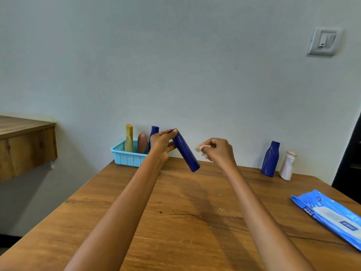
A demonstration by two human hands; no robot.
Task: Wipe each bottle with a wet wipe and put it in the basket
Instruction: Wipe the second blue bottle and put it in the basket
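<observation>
Fingers of the left hand curl round the top end of a dark blue tube. The tube is smooth and round, with no label that shows. It is held up off the table, tilted, with its flat bottom end low and to the right. The right hand is just beside the tube but apart from it. Its fingertips pinch a small, crumpled white wipe.

Behind the left hand sits a light blue plastic basket with tiny holes in its walls. It is at the far edge of the table, by the wall. In it stand a tall yellow bottle, a rounded brown bottle and a dark blue bottle.

At the far right of the table stand a shiny blue bottle and, just beside it, a small white bottle. Any writing on them is too small to read.

Near the right edge lies a flat, shiny blue pack of wipes. It has white letters that look like "mee".

The table is brown wood with dark grain lines.
</observation>
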